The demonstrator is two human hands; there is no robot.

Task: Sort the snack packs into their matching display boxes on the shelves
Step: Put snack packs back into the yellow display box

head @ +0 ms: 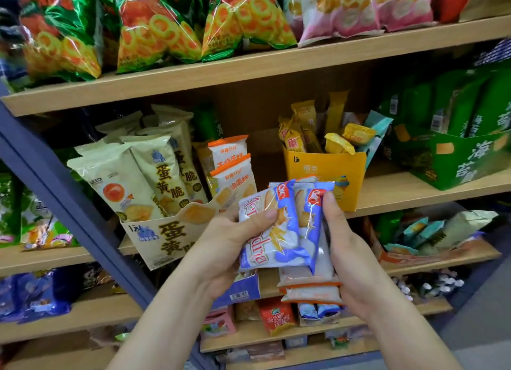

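Head view: both hands hold a fan of snack packs just in front of and below the yellow display box (pixel 323 173), which stands at the front edge of the middle shelf (pixel 414 197). The left hand (pixel 224 248) grips a blue-and-white biscuit pack (pixel 265 231), thumb pressed flat across its face and fingers curled behind. The right hand (pixel 348 248) clasps the rest of the stack, with a second blue pack (pixel 312 217) under its thumb and white orange-edged packs (pixel 309 289) lower down. Left of the yellow box lies a bare stretch of shelf, then orange-and-white packs (pixel 229 159) and a cream egg-yolk crisp box (pixel 166 231) at the shelf's front edge. Right of the yellow box, past more bare board, sits a green seaweed box (pixel 453 159).
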